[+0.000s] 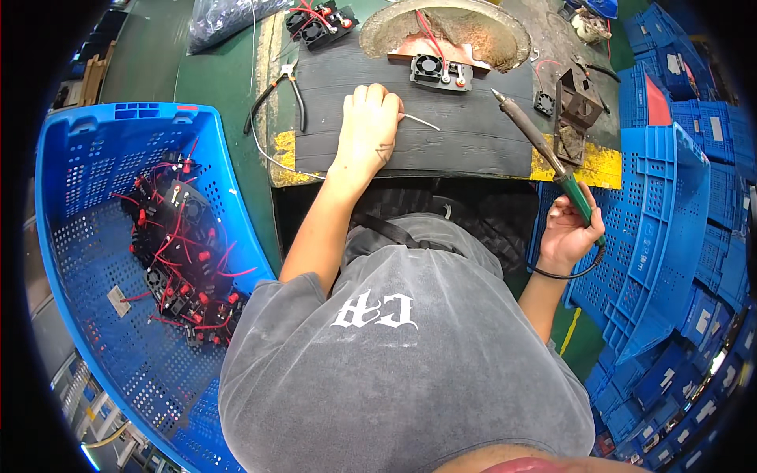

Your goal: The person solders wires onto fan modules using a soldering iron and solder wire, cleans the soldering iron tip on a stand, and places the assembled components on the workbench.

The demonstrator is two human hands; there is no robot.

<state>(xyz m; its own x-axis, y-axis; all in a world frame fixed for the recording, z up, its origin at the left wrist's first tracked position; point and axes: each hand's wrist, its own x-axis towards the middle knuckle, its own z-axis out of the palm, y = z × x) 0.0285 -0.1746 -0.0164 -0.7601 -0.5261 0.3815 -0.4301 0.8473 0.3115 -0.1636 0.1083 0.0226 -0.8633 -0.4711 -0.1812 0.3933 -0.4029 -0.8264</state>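
My left hand [368,126] is closed above the dark work board [473,142], pinching a length of solder wire [422,122] whose free end points right. More of the strand runs off toward the table's left front edge. In my right hand [569,231] is a soldering iron [544,147], gripped by its green handle with the tip pointing up and left over the board's right side. Beyond both hands sits a small black fan module [430,71] with red wires, resting against a copper-coloured bar. The iron's tip is apart from the module.
Orange-and-black cutting pliers [287,72] lie left of my left hand. More fan modules [319,30] sit at the back left. A rusty metal stand [582,102] is at the right. A blue crate [209,118] holds several wired modules; other blue crates [654,165] stand right.
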